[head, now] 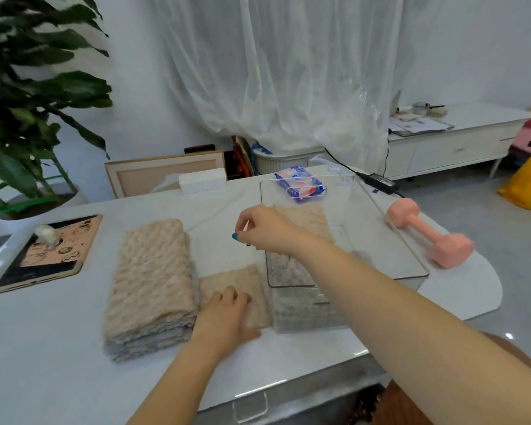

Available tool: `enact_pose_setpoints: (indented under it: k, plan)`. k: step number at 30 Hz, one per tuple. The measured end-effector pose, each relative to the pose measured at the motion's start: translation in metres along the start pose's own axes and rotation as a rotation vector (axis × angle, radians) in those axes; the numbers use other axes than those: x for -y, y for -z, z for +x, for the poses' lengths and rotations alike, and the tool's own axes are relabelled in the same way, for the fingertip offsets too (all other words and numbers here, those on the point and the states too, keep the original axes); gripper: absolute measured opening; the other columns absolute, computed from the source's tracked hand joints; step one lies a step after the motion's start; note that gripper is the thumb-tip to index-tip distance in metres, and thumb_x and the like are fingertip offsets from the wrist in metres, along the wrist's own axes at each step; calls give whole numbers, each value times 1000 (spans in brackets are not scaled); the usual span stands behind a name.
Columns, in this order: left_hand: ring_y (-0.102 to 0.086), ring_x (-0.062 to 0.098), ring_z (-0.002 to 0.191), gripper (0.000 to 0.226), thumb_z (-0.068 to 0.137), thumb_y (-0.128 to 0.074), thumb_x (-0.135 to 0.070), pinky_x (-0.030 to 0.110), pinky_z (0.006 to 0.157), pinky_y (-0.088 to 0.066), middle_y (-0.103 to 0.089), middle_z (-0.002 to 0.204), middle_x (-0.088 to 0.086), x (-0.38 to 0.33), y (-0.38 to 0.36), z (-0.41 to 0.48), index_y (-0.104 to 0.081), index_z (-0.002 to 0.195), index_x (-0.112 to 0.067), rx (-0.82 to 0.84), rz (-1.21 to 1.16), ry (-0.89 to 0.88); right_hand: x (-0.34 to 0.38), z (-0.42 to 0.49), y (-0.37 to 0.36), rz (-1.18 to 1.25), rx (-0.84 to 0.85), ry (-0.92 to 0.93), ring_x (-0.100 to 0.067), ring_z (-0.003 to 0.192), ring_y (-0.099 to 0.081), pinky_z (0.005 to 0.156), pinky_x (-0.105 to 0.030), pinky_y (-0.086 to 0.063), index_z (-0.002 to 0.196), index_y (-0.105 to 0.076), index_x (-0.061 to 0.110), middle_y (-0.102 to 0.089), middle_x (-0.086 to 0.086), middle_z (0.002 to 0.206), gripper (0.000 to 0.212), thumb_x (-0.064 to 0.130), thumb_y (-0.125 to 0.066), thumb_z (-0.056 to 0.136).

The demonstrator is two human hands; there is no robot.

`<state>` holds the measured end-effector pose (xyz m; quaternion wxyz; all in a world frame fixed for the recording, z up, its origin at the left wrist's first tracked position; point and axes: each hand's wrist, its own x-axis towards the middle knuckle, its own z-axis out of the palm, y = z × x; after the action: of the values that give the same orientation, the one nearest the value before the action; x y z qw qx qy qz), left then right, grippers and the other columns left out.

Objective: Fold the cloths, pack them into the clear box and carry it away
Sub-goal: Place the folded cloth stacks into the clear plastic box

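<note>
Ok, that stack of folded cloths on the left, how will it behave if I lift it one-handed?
Probably floppy: the stack of folded cloths is soft, puffy-textured fabric, so unsupported ends would likely sag. Its near edge shows several loose layers, which may slide apart. Likely light for its bulk and not fragile.

cloth stack (149,286): nubbly, matt fabric
clear box (344,265): smooth, glossy plastic
dumbbell (428,233): matt pink coating
table (43,348): glossy white

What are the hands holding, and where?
Left hand rests flat on the small folded cloth, gripping nothing. Right hand curls by the clear box's left rim; grip unclear.
</note>
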<state>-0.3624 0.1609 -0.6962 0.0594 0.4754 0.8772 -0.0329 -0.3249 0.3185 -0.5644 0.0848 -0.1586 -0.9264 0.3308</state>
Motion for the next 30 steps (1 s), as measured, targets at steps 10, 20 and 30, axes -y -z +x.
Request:
enact_pose_setpoints:
  k: [10,20,30]
  plan:
    - [-51,25,76,11,101,-37,-18,33,61,-31,-53,86,3,-6,51,3,-46,101,-11,-914,-939,381,-5,-29,13,809,18,-284,-18,64,-65,52,-20,-48,102,-62,5,-69,-15,92,29,31,-52,96]
    - [-55,7,112,25,96,-55,-22,23,81,-47,-57,119,-10,-39,170,70,-61,119,-25,-454,-1513,-92,-47,-17,83,1339,-217,-363,-19,76,-65,69,-33,-57,109,-60,13,-67,-5,87,19,18,-56,92]
    - [-57,26,98,74,91,-51,-7,34,77,-46,-50,122,6,-75,151,150,-11,148,-32,-449,-964,59,-117,2,82,897,-223,-585,-22,71,-60,48,-30,-55,100,-56,7,-60,-10,84,14,13,-62,90]
